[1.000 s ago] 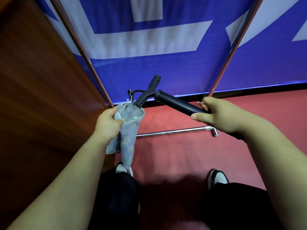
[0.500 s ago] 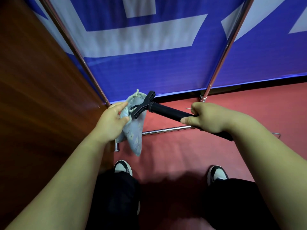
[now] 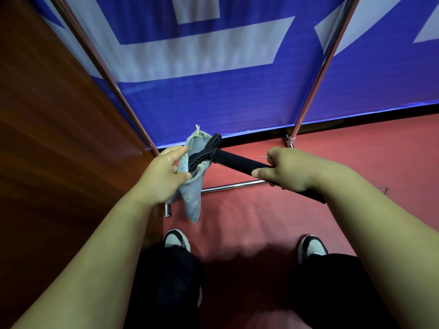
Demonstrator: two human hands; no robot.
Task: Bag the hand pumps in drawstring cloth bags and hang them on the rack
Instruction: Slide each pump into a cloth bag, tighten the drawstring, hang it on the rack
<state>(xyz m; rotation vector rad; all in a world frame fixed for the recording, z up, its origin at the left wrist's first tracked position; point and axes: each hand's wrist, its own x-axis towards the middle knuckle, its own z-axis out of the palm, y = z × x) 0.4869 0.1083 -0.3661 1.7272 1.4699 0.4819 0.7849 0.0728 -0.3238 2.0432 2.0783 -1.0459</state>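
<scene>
The left hand (image 3: 164, 176) pinches the frayed rim of a pale blue patterned drawstring cloth bag (image 3: 191, 198), holding its mouth open while the rest hangs limp. The right hand (image 3: 288, 168) grips the barrel of a black plastic hand pump (image 3: 237, 161), whose T-handle end sits partly inside the bag's mouth. Behind stand 2 chrome uprights of a metal rack (image 3: 316, 77) against a blue and white banner (image 3: 213, 91), above a red floor (image 3: 249, 214).

One hand pump (image 3: 237, 162); one cloth bag (image 3: 192, 200); left hand (image 3: 164, 176), right hand (image 3: 292, 169); two shoes (image 3: 177, 238) (image 3: 312, 245); rack uprights (image 3: 115, 86) (image 3: 322, 67), seemingly two.
</scene>
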